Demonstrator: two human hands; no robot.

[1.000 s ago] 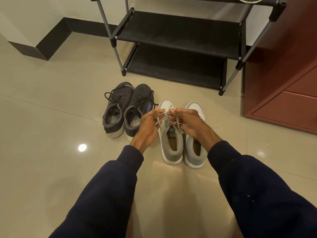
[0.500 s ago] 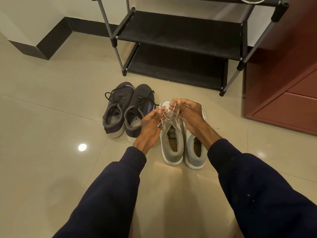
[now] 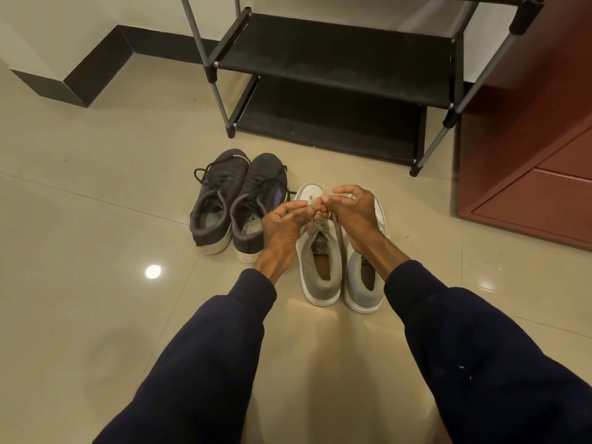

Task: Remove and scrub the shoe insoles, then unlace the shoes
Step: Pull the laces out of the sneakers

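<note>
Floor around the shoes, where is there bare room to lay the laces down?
Bare floor lies left of the dark pair, out to the black skirting; another patch sits right of the grey pair, before the red cabinet. Crowded: the pairs stand side by side, and the left hand and right hand pinch a lace over the grey ones.

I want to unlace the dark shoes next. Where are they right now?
In the head view, the dark shoes stand on the floor just left of the grey shoes, in front of the rack.
</note>
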